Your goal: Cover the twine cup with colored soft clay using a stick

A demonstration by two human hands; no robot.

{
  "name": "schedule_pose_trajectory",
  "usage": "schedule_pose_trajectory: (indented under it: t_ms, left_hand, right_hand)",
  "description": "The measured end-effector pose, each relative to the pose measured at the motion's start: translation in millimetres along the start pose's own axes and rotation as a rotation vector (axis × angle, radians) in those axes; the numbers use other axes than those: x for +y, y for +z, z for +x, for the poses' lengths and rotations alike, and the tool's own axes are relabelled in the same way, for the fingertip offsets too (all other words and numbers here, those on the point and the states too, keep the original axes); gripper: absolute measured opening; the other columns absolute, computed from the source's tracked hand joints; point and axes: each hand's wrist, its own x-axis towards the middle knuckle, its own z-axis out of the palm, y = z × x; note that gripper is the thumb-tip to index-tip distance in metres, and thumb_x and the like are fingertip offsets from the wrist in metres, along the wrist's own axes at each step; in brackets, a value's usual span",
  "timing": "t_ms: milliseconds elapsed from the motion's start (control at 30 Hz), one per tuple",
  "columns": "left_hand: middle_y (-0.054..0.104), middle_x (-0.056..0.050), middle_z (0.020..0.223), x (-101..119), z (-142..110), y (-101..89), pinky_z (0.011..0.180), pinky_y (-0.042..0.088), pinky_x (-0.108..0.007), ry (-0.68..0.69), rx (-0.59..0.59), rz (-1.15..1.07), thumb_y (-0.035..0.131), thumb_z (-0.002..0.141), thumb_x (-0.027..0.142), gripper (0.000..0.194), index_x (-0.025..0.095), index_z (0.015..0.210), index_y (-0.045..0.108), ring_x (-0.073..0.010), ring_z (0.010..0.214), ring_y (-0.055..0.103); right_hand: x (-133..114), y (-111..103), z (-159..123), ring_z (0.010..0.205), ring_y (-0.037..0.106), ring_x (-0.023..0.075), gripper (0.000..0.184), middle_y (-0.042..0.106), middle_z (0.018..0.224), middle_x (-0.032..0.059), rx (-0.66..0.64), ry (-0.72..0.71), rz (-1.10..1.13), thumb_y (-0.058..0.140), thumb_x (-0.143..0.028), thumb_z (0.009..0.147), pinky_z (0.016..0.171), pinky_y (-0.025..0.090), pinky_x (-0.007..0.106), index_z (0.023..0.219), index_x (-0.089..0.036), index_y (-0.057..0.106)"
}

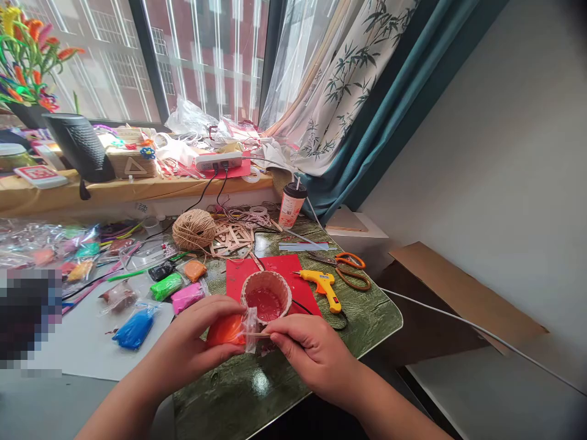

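Note:
My left hand (pixel 192 342) is wrapped round a clear plastic packet of orange modelling clay (pixel 228 330), its crimped end facing right. Between the thumb and fingers of my right hand (pixel 312 351) is a thin wooden stick (pixel 260 334), its tip against or inside that end of the packet; I cannot tell which. Just beyond both hands stands a small round basket (pixel 266 278) with a scalloped rim and a reddish inside. It rests on a red sheet (pixel 236 278). To its right lies a yellow glue gun (pixel 323 287).
Packets of blue (pixel 136 327), green (pixel 167 286) and pink clay (pixel 188 297) lie on the left. Scissors (pixel 351 269) lie near the table's right edge. Further back are a twine ball (pixel 194 230), a lidded paper cup (pixel 292 205) and a power strip (pixel 219 161).

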Motion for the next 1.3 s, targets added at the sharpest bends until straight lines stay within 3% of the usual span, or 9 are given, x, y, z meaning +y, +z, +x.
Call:
schedule_pose_trajectory:
  t_ms: [300, 467, 667, 767, 933, 1033, 1100, 1200, 1300]
  left_hand:
    - [0.081, -0.004, 0.118, 5, 4, 2.1, 0.095, 0.061, -0.034, -0.016, 0.007, -0.082, 0.081, 0.094, 0.047, 0.036, 0.035, 0.128, 0.073, -0.0253, 0.108, 0.077]
    - [0.08, -0.002, 0.119, 5, 3, 1.0, 0.095, 0.06, -0.03, 0.009, 0.03, -0.079, 0.083, 0.092, 0.049, 0.04, 0.039, 0.129, 0.071, -0.0228, 0.109, 0.076]
    - [0.08, -0.001, 0.116, 3, 2, 3.7, 0.096, 0.061, -0.031, 0.043, 0.137, -0.002, 0.085, 0.091, 0.044, 0.04, 0.039, 0.128, 0.071, -0.0226, 0.107, 0.076]
    - [0.08, -0.003, 0.114, 3, 0, 3.9, 0.095, 0.062, -0.033, 0.05, 0.192, 0.02, 0.084, 0.092, 0.044, 0.038, 0.037, 0.127, 0.071, -0.0241, 0.106, 0.076]
    - [0.078, -0.007, 0.121, -14, 2, -1.1, 0.096, 0.062, -0.039, -0.157, 0.237, 0.133, 0.074, 0.095, 0.053, 0.039, 0.03, 0.127, 0.067, -0.0283, 0.111, 0.075]
    - [0.076, -0.012, 0.13, -34, 4, -4.3, 0.099, 0.06, -0.047, -0.374, 0.12, 0.372, 0.062, 0.099, 0.051, 0.043, 0.025, 0.133, 0.064, -0.0325, 0.115, 0.074]
    - [0.078, -0.017, 0.124, -45, 5, -4.2, 0.101, 0.057, -0.057, -0.42, -0.006, 0.59, 0.058, 0.095, 0.041, 0.04, 0.02, 0.126, 0.07, -0.0398, 0.117, 0.072]
    - [0.073, -0.022, 0.135, -50, 4, 1.0, 0.107, 0.05, -0.07, -0.4, 0.004, 0.68, 0.06, 0.09, 0.039, 0.042, 0.018, 0.124, 0.073, -0.0494, 0.13, 0.063]
    - [0.063, -0.019, 0.155, -44, 2, 13.2, 0.118, 0.044, -0.067, -0.254, 0.034, 0.563, 0.063, 0.096, 0.048, 0.054, 0.022, 0.143, 0.063, -0.0441, 0.145, 0.055]
  right_hand:
    - [3, 4, -1, 0.075, 0.062, 0.0188, 0.04, 0.072, 0.08, 0.004, -0.006, 0.199, 0.328, 0.065, -0.055, 0.104, 0.07, 0.048, 0.03, 0.093, -0.02, 0.083]
    - [10, 23, -5, 0.049, 0.032, 0.0071, 0.051, 0.046, 0.056, -0.0081, 0.062, 0.411, 0.737, 0.085, -0.067, 0.084, 0.047, 0.026, 0.022, 0.088, -0.017, 0.078]
    - [2, 36, -13, 0.047, 0.007, 0.004, 0.038, 0.027, 0.049, -0.0164, 0.007, 0.722, 1.356, 0.097, -0.043, 0.079, 0.042, 0.008, 0.017, 0.086, -0.017, 0.07]
    - [3, 41, -18, 0.048, 0.005, 0.0053, 0.037, 0.023, 0.049, -0.0163, 0.022, 0.707, 1.575, 0.098, -0.038, 0.079, 0.042, 0.006, 0.015, 0.09, -0.017, 0.07]
    - [12, 43, -17, 0.049, 0.007, 0.0059, 0.04, 0.026, 0.052, -0.0151, 0.237, 0.611, 1.57, 0.101, -0.039, 0.077, 0.041, 0.011, 0.015, 0.092, -0.018, 0.071]
    - [21, 35, -11, 0.049, 0.013, 0.0055, 0.042, 0.029, 0.055, -0.0141, 0.409, 0.545, 1.449, 0.101, -0.042, 0.075, 0.041, 0.016, 0.015, 0.092, -0.018, 0.071]
    - [30, 28, -9, 0.049, 0.021, 0.0051, 0.043, 0.035, 0.057, -0.0125, 0.511, 0.502, 1.347, 0.101, -0.045, 0.074, 0.042, 0.022, 0.015, 0.088, -0.018, 0.071]
    - [47, 22, -7, 0.058, 0.049, 0.0084, 0.043, 0.058, 0.07, -0.0052, 0.727, 0.418, 1.115, 0.099, -0.051, 0.074, 0.05, 0.042, 0.019, 0.083, -0.02, 0.07]
    - [61, 23, -7, 0.099, 0.072, 0.0218, 0.042, 0.079, 0.109, 0.0052, 0.825, 0.346, 0.914, 0.095, -0.058, 0.077, 0.083, 0.061, 0.034, 0.087, -0.024, 0.073]
